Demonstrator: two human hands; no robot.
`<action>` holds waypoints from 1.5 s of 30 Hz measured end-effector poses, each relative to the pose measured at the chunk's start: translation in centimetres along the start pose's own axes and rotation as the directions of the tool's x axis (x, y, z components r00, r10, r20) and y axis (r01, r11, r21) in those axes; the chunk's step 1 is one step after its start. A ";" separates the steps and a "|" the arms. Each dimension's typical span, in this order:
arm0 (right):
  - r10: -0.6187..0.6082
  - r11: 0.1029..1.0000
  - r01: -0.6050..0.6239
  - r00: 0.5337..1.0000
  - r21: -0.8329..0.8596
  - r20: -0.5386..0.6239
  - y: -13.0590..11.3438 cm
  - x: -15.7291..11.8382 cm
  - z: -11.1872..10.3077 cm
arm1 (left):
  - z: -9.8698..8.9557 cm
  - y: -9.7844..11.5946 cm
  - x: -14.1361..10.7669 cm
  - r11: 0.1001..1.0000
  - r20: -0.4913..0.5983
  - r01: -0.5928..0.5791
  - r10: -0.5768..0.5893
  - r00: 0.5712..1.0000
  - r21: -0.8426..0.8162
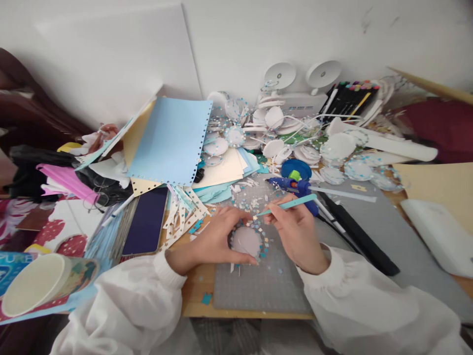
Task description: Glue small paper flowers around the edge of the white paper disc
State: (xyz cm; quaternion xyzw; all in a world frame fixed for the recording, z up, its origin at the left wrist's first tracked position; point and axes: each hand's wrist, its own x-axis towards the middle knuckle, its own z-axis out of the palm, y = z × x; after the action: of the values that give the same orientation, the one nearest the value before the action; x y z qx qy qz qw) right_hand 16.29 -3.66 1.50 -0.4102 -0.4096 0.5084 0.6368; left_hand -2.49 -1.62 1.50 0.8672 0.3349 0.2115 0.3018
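Note:
A white round disc (247, 243) lies low over the grey cutting mat (258, 291), edged with small blue and cream stars. Around its left side my left hand (218, 235) is curved, thumb along the near edge and fingers at the far edge. My right hand (295, 229) pinches light teal tweezers (295, 203), whose tip points left to small stars (255, 217) just beyond the disc. White paper scraps and more loose stars are scattered past both hands.
A blue glue gun (303, 187) lies beyond my right hand, beside a black strip (362, 236). Left are a phone (146, 222), punched blue paper (172, 140) and a paper cup (37, 286). Many decorated white discs (234, 135) are heaped at the back, near pens (351, 101).

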 end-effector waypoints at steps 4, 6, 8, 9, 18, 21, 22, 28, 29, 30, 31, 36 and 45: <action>-0.014 1.000 0.014 1.000 -0.006 0.018 0.1 -0.1 0.0 | 0.0 -0.1 0.0 1.000 0.020 -0.025 0.025 0.999 0.002; -0.020 1.000 0.021 0.999 -0.013 0.029 0.2 -0.1 0.0 | -0.1 -0.1 0.1 0.999 0.010 -0.054 0.054 0.999 -0.002; -0.018 1.000 0.019 0.999 -0.023 0.030 0.2 -0.1 -0.1 | -0.1 -0.2 0.1 0.997 0.001 -0.076 0.076 0.997 -0.007; -0.015 1.000 0.015 0.999 -0.025 0.031 0.3 -0.1 -0.1 | -0.1 -0.2 0.1 0.997 -0.001 -0.080 0.080 0.997 -0.011; -0.053 0.984 0.072 0.992 -0.161 0.117 -0.1 -1.1 0.6 | 0.0 0.0 0.2 0.997 -0.011 -0.071 0.072 0.997 0.001; -0.053 0.981 0.083 0.984 -0.178 0.171 0.0 -1.7 0.8 | -0.1 0.2 0.3 0.996 0.013 -0.083 0.083 0.997 0.032; -0.052 0.979 0.086 0.983 -0.187 0.178 0.1 -1.9 0.9 | -0.1 0.3 0.3 0.996 0.020 -0.086 0.085 0.996 0.040; -0.047 0.979 0.072 0.991 -0.190 0.129 0.2 -1.7 1.0 | 0.0 0.5 0.3 0.996 0.015 -0.083 0.083 0.996 0.024; -0.044 0.979 0.067 0.992 -0.191 0.119 0.2 -1.6 0.9 | 0.0 0.4 0.3 0.997 0.013 -0.080 0.080 0.997 0.021; -0.039 0.979 0.060 0.993 -0.194 0.111 0.1 -1.5 0.9 | 0.0 0.4 0.2 0.997 0.016 -0.076 0.076 0.997 0.020; -0.032 0.979 0.052 0.994 -0.198 0.105 0.0 -1.3 0.9 | 0.0 0.3 0.2 0.997 0.021 -0.071 0.071 0.997 0.021; -0.035 0.979 0.054 0.995 -0.195 0.097 -0.1 -1.1 0.9 | 0.0 0.3 0.2 0.997 0.040 -0.073 0.073 0.996 -0.001; -0.084 0.970 0.092 0.995 -0.224 0.048 -0.2 -0.8 0.6 | 0.0 0.1 0.0 1.000 -0.081 -0.006 0.005 0.997 -0.008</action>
State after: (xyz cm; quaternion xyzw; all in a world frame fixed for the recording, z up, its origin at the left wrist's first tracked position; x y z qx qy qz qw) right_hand 15.67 -4.38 1.83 -0.4517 -0.4947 0.4375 0.5999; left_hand -2.45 -1.68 1.56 0.8576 0.3435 0.2488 0.2909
